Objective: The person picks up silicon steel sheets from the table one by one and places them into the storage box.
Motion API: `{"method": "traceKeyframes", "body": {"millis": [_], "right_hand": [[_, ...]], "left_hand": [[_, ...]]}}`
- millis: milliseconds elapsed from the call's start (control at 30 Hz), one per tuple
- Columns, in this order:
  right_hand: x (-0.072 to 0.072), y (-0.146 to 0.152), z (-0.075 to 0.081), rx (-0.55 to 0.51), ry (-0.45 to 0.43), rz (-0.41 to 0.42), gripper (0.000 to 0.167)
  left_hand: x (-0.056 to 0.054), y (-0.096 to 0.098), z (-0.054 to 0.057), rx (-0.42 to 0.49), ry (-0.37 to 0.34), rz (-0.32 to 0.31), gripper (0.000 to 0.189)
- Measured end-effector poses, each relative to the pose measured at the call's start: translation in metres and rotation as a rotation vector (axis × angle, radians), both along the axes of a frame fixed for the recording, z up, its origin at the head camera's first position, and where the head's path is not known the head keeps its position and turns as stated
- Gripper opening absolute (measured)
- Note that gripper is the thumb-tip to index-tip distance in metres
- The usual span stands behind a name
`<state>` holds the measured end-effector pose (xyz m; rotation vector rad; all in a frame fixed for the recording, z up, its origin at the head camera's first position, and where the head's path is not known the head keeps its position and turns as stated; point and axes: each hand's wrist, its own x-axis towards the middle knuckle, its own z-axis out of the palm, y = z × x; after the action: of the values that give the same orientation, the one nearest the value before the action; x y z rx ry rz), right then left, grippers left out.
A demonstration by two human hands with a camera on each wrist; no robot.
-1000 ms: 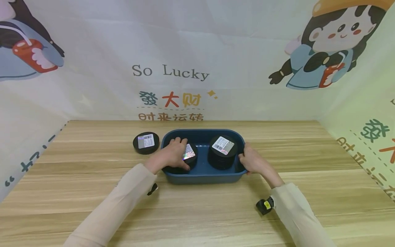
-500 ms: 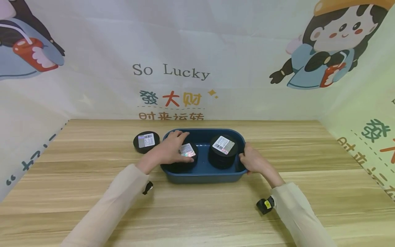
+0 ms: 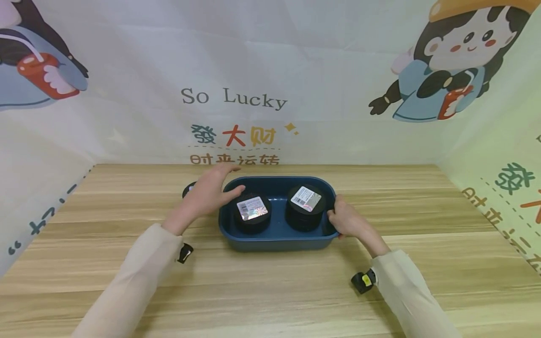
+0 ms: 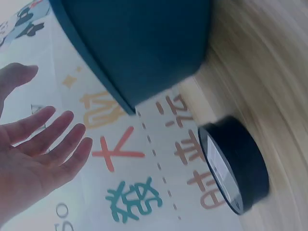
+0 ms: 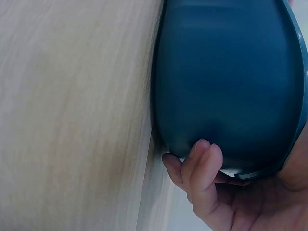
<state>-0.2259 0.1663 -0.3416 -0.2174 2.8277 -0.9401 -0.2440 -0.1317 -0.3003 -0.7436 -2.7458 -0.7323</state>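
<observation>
A blue oblong plastic bin (image 3: 279,245) stands on the table in the head view. Inside it, at the left, sits a black round container (image 3: 252,225) with a silver label; at the right is a taller black round stack (image 3: 305,220) with a similar label. My right hand (image 3: 346,218) grips the bin's right end, thumb over the rim and fingers (image 5: 204,168) against the outer wall. Above the bin's left edge my left hand (image 3: 204,191) hovers, fingers spread, holding nothing. Below it a black round labelled container (image 4: 245,166) lies on the table, mostly hidden in the head view.
The wood-grain table (image 3: 270,295) spreads out around the bin. A printed cloth (image 3: 321,94) with cartoon figures hangs behind and at both sides. Black wrist cameras (image 3: 362,281) are worn below both sleeves.
My left hand has lifted off the left container inside the bin and moved left, over the container on the table. My right hand has kept its grip on the bin.
</observation>
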Motion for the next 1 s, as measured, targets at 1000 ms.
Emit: {"method": "traceKeyframes", "body": {"millis": [1000], "right_hand": [[0.001, 0.0, -0.001, -0.011, 0.017, -0.002, 0.014]], "left_hand": [[-0.015, -0.057, -0.025, -0.013, -0.113, 0.15, 0.058]]}}
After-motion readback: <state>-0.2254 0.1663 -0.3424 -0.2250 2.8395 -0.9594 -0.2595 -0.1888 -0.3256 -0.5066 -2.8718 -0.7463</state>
